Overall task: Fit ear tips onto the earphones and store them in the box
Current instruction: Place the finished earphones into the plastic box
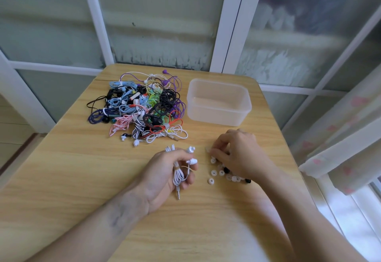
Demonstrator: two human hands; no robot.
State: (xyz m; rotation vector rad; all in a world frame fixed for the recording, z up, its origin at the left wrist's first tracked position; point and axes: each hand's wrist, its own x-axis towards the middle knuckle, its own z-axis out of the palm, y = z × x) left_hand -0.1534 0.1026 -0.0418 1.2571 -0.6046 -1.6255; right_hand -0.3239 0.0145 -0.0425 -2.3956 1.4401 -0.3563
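The white earphones [181, 171] sit bundled in the left hand [165, 177], fingers curled round the coiled cord with the 2 bare buds poking out at 1 o'clock and the plug hanging at 6 o'clock. Just beside them, at 3 o'clock, lie the loose ear tips [221, 172] — white and black rings scattered on the surface [82, 169]. The right hand [239, 152] rests over that scatter, its grip bent down onto a tip, though whether it has 1 pinched I cannot tell. To do this well, pick a white tip, turn its hole toward a bud and push it on squarely. The clear box [218, 102] waits empty at 12 o'clock, the tangled earphone pile [138, 107] at 11 o'clock.
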